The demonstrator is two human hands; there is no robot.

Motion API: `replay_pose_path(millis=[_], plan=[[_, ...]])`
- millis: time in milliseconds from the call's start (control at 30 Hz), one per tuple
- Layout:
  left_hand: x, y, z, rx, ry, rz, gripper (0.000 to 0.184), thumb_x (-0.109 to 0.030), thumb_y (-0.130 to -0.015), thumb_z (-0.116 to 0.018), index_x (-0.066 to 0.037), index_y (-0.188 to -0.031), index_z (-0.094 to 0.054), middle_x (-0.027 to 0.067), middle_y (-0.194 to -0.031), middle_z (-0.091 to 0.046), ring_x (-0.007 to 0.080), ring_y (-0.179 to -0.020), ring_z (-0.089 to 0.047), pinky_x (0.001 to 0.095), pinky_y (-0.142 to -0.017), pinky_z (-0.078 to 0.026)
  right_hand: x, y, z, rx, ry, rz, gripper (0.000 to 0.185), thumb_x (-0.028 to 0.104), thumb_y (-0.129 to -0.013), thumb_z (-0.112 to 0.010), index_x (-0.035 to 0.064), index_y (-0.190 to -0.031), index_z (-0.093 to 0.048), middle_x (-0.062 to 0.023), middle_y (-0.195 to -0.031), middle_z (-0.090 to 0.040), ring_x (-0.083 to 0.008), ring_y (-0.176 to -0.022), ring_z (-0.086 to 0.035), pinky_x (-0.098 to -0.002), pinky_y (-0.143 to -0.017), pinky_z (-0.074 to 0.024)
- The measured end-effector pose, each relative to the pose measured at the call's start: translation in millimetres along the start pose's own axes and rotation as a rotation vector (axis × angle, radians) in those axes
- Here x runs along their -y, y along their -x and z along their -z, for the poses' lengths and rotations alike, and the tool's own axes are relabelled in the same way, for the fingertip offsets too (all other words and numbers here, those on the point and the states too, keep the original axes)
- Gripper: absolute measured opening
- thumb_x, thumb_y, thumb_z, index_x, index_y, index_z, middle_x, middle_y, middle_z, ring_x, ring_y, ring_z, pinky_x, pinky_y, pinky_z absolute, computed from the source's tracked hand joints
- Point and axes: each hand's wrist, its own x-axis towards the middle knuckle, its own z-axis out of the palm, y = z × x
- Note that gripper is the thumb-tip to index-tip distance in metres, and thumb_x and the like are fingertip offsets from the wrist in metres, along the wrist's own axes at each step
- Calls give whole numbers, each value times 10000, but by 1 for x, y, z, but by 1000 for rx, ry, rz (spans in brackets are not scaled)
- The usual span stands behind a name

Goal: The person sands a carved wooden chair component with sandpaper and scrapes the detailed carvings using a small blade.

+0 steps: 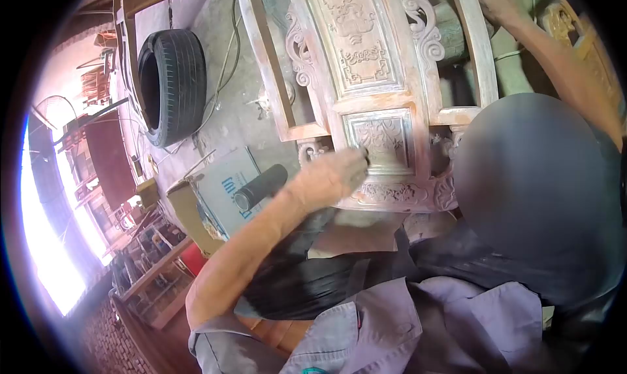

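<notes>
A pale carved wooden chair back, with scrollwork along its sides, lies in front of me. My left hand is closed over its lower carved panel, slightly blurred. Something small and dark shows at the fingertips, too little of it to name. At the top right, my right hand is beside the outer rail of the same piece. Its fingers are partly cut off by the picture's edge, so their grip is unclear.
A black tyre stands on the concrete floor to the left. Near my left forearm, a dark cylinder lies on a printed cardboard box. A cable runs across the floor. A blurred round shape covers the right side.
</notes>
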Motion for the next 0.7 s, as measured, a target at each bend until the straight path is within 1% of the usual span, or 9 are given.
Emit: replay_pose_path(millis=[167, 200, 233, 333, 433, 467, 567, 600, 700], plan=[[18, 9, -1, 81, 78, 85, 211, -97, -842, -636, 17, -1007, -704, 117, -1125, -667, 290, -1210, -625, 379, -1028, -549, 3, -5, -3, 8, -123, -137, 377, 236, -961, -591, 63, -1289, -664, -183, -1275, -661, -368, -1174, -652, -520, -1138, -429], [20, 2, 11, -14, 52, 92, 226, -99, -832, -637, 20, -1013, -701, 125, -1140, -669, 295, -1223, -621, 388, -1040, -544, 2, -6, -3, 8, -164, -151, 374, 235, -966, -583, 65, -1289, -666, -185, -1277, -662, -372, -1171, -653, -522, -1136, -430], [16, 2, 7, 9, 58, 67, 243, -104, -829, -637, 17, -1030, -698, 123, -1145, -670, 291, -1226, -621, 388, -1041, -543, 0, -6, -2, 5, -199, -165, 372, 235, -971, -574, 67, -1289, -667, -187, -1278, -663, -377, -1167, -653, -524, -1133, -431], [3, 8, 2, 21, 45, 17, 285, -110, -812, -640, 13, -1063, -692, 117, -1154, -671, 280, -1235, -615, 391, -1045, -543, 8, -8, 9, 35, -89, -111, 360, 231, -980, -558, 73, -1286, -664, -189, -1297, -654, -389, -1182, -639, -516, -1140, -426], [23, 1, 10, -5, 57, 139, 251, -95, -810, -646, 17, -1027, -704, 115, -1157, -672, 280, -1245, -611, 390, -1054, -540, 18, -9, 18, 103, 41, -75, 435, 221, -985, -541, 101, -1395, -620, -188, -1305, -647, -382, -1201, -628, -506, -1141, -430], [19, 3, -2, 62, 121, 141, 244, -87, -812, -650, 7, -1030, -706, 106, -1161, -672, 283, -1253, -607, 388, -1051, -543, 19, -5, 20, 112, 34, -66, 474, 212, -983, -534, 125, -1447, -576, -187, -1298, -648, -372, -1201, -630, -501, -1141, -433], [1, 13, -9, 4, -18, -16, 264, -97, -829, -644, -1, -1069, -698, 98, -1165, -670, 281, -1244, -609, 383, -1029, -552, 16, -9, 24, 97, 19, -41, 630, 188, -977, -515, 197, -1603, -445, -183, -1275, -650, -340, -1201, -635, -487, -1139, -441], [7, 8, 5, 70, 53, 16, 267, -107, -848, -632, 0, -1085, -688, 100, -1162, -668, 279, -1231, -612, 385, -1028, -546, 13, -9, 20, 89, 35, -43, 628, 184, -978, -512, 197, -1602, -447, -182, -1274, -651, -339, -1198, -636, -486, -1138, -442], [10, 4, 3, 4, 75, 115, 264, -120, -864, -621, 4, -1089, -684, 106, -1157, -670, 282, -1211, -621, 381, -1043, -532, 11, -5, 14, 86, 63, -28, 601, 175, -977, -509, 180, -1577, -476, -177, -1271, -653, -337, -1194, -639, -485, -1134, -444]])
